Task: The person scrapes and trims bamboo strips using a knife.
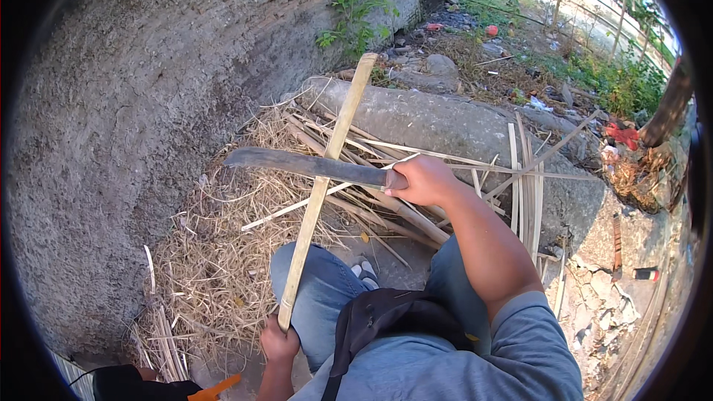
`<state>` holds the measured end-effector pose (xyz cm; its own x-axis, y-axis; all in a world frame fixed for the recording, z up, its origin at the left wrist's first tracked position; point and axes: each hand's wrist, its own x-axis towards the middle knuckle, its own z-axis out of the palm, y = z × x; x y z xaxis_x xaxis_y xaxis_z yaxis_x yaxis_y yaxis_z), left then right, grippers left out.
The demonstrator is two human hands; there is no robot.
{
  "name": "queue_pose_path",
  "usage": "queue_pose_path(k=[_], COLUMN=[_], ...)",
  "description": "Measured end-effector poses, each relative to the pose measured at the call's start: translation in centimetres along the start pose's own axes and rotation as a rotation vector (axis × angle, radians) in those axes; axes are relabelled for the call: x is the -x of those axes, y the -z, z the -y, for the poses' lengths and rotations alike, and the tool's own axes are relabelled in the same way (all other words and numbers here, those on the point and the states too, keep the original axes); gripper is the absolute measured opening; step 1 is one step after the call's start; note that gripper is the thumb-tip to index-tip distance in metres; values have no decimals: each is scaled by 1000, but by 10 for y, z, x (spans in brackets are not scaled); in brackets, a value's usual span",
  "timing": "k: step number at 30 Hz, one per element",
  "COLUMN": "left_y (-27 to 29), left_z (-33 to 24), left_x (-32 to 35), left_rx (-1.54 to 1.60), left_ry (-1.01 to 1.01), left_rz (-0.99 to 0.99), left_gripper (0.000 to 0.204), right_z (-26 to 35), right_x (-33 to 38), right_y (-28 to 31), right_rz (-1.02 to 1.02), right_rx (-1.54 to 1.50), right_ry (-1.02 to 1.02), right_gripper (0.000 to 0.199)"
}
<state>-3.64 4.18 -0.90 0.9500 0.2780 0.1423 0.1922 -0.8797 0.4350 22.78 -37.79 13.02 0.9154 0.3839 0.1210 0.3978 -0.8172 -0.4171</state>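
Observation:
A long, pale bamboo strip [306, 232] slants up and away from my left thigh. My left hand [279, 340] is closed round its near end. In my right hand [422, 180] is the handle of a machete [297, 163], whose dark, broad blade points left. The blade lies across the strip at about its middle and covers a short part of it. Whether the edge bites into the bamboo I cannot tell.
Bamboo shavings [215, 275] heap up along the rough wall [111, 141] at left. Split bamboo sticks [416, 223] lie ahead, some against a stone ledge [460, 115]. At right are a small red-and-black object [646, 274] and a brown, stick-like tool [617, 245].

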Motion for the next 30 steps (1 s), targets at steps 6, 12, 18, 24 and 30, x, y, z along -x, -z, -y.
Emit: queue_pose_path(k=[6, 12, 18, 24, 30], left_y=[4, 1, 0, -3, -8], left_z=[5, 11, 1, -12, -31], left_x=[3, 3, -1, -9, -18], left_rx=[63, 44, 18, -23, -110], left_ry=[-18, 45, 70, 46, 43], left_rz=[-44, -21, 4, 4, 47], left_gripper=[22, 20, 20, 21, 19], right_z=[28, 58, 32, -12, -16], right_x=[-5, -4, -2, 4, 23], right_y=[-31, -47, -34, -23, -23], right_rz=[-26, 168, 139, 77, 115], right_rx=[19, 147, 107, -33, -2], right_ry=[175, 378, 237, -28, 59], right_gripper=[23, 22, 22, 27, 26])
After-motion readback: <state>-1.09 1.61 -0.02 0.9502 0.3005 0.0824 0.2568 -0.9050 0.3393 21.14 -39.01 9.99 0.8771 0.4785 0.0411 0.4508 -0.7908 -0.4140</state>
